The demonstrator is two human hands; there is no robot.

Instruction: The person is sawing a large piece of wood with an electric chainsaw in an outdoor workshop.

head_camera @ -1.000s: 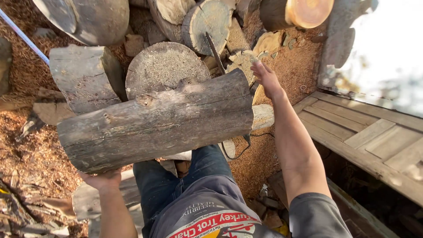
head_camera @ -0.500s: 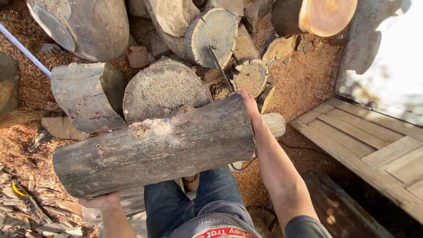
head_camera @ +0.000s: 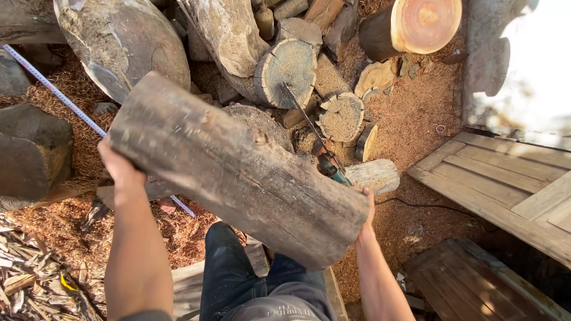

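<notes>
Between left hand [head_camera: 119,166] and right hand [head_camera: 367,208], 1 log [head_camera: 238,169].

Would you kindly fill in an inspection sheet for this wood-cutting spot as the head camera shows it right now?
Surface: ground covered in sawdust and wood chips.
Job's things: large log, lifted off the ground and tilted, its far end up at the left.
Clutter: cut rounds, one with a reddish face; chainsaw lying among the rounds; bark scraps.
Grippers: left hand on the log's raised end; right hand on its near end.
Cables: dark cord across the sawdust; tape measure stretched out at the left.
Surroundings: wooden pallets at the right.
</notes>
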